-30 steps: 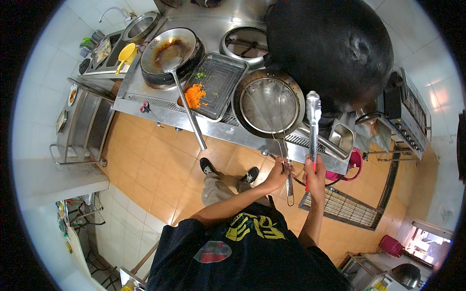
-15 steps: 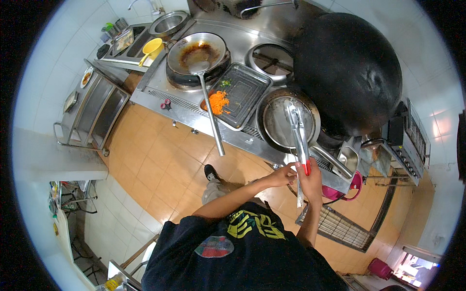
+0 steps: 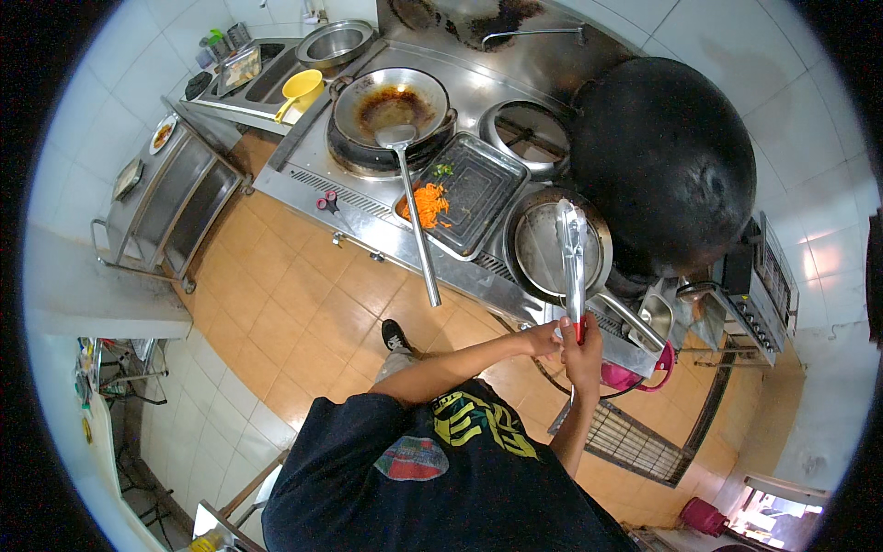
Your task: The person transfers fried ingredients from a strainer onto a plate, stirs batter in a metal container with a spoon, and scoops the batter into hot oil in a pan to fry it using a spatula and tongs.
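In my right hand (image 3: 581, 350) is a long shiny metal tool (image 3: 572, 241) with a red grip. It points away from me over a dark round pan (image 3: 515, 259), and its exact kind is unclear. My left hand (image 3: 539, 339) has its fingers closed at the grip end, beside the right thumb. The pan rests on the counter, its thick metal handle (image 3: 631, 320) reaching toward the right. Left of it lies a metal tray (image 3: 487, 189) with shredded orange vegetable (image 3: 429, 204) and a few green bits (image 3: 443, 170). A long-handled wok spatula (image 3: 418, 225) leans from the wok (image 3: 354, 106) across the tray's edge.
A huge blackened wok (image 3: 662, 166) stands upright at the right, beside an open burner ring (image 3: 524, 138). Red-handled scissors (image 3: 327, 201) lie on the counter's front edge. A yellow ladle (image 3: 302, 87) and a steel basin (image 3: 333, 44) sit by the sink. A metal cart (image 3: 175, 202) stands left.
The view has shifted slightly, so the counter sits a little lower and farther right. The tool now stands more upright in the picture, still in my hands over the pan.
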Demonstrator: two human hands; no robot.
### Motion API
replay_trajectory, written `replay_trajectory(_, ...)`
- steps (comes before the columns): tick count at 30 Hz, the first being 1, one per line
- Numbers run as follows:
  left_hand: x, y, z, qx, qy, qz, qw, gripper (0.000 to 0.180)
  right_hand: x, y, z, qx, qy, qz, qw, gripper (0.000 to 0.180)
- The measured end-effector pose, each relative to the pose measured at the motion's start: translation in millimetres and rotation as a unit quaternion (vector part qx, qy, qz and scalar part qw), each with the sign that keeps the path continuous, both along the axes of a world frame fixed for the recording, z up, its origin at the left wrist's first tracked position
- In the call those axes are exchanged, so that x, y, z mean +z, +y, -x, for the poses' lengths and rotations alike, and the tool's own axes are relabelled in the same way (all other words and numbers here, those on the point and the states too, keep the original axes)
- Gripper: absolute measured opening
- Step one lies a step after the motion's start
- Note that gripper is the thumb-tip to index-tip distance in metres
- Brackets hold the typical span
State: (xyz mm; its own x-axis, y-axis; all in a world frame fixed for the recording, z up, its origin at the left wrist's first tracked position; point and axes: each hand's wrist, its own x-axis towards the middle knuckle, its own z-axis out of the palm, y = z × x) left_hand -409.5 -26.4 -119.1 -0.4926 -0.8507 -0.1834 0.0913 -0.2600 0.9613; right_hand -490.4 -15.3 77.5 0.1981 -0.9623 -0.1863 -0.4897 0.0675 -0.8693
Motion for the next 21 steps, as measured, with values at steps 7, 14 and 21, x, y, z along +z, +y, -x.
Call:
replay_trajectory(7, 49.3, 40.5, -75.9, -0.002, -0.006, -0.051, 0.999, 0.026, -28.4, -0.9, -10.7, 0.064, -0.072, -0.048, 0.994, 0.029)
replay_trajectory(14, 54.0, 143.4, -252.5, 0.186, -0.115, -0.071, 0.973, 0.028, -46.9, 9.0, -102.0, 0.121, -0.21, -0.203, 0.949, 0.033)
replay_trajectory(21, 47.1, 183.5, -395.1, 0.284, -0.038, -0.061, 0.956, 0.042, -104.6, 55.6, -264.7, 0.104, -0.244, -0.22, 0.939, 0.031)
